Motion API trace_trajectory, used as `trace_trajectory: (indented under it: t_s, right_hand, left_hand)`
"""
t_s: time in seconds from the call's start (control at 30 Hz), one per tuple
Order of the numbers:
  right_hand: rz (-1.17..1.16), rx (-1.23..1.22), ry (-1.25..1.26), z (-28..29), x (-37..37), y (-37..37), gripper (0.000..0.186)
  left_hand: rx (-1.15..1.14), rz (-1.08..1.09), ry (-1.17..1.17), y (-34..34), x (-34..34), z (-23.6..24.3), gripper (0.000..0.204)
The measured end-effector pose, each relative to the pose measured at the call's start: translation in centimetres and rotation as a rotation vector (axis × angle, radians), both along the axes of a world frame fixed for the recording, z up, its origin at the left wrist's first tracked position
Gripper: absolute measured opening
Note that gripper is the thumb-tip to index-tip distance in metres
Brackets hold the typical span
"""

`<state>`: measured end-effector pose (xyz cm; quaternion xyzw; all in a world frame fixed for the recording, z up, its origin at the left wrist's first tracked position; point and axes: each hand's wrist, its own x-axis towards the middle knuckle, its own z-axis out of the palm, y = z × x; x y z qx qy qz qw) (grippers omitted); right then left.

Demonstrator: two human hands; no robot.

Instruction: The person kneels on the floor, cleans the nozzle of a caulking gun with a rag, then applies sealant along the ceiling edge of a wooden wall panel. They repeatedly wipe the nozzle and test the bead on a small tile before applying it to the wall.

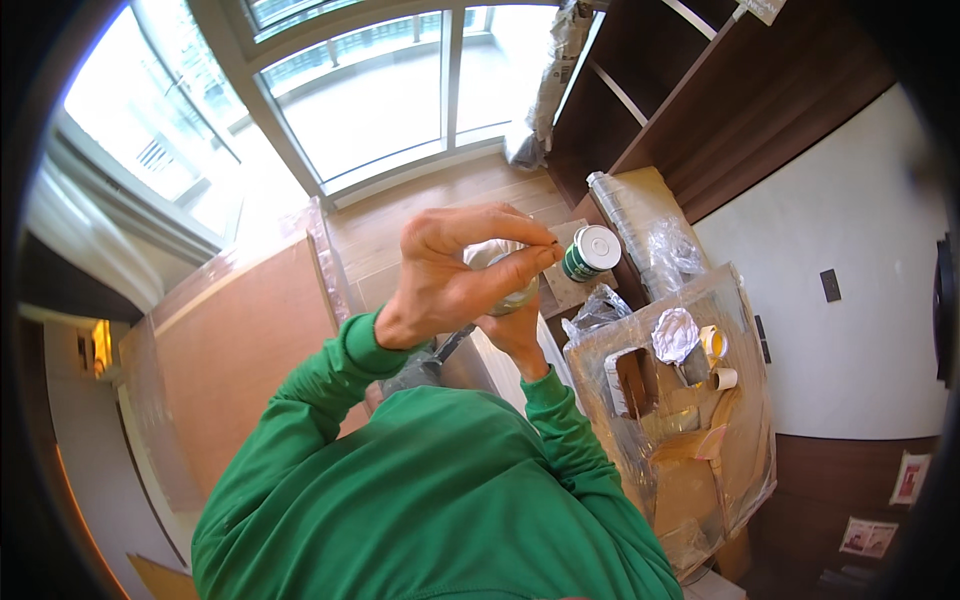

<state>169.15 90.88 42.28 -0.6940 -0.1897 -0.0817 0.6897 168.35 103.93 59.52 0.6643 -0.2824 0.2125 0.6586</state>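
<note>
My left hand [445, 270] is raised at the centre, thumb and forefinger pinched on a tiny dark thing too small to name, above a pale round container [505, 296]. My right hand [515, 330] is lower, gripping that container; most of its fingers are hidden behind my left hand and the container. Just to the right stands a green can with a white lid [590, 253] on a light board [567, 294].
A plastic-covered surface [745, 440] at right carries crumpled foil [676, 335], tape rolls [713, 343] and a brush-like item. A large wrapped panel [230, 370] is at left, dark shelving [670, 110] upper right, glazed doors [355, 100] ahead.
</note>
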Motion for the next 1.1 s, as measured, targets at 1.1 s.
trace_trajectory:
  t_s: [1.1]
  right_hand:
    - [-0.393, -0.402, -0.075, -0.4, 10.2, 8.4, 0.057]
  left_hand:
    - [0.695, -0.386, -0.347, 16.3, 20.2, 3.9, 0.011]
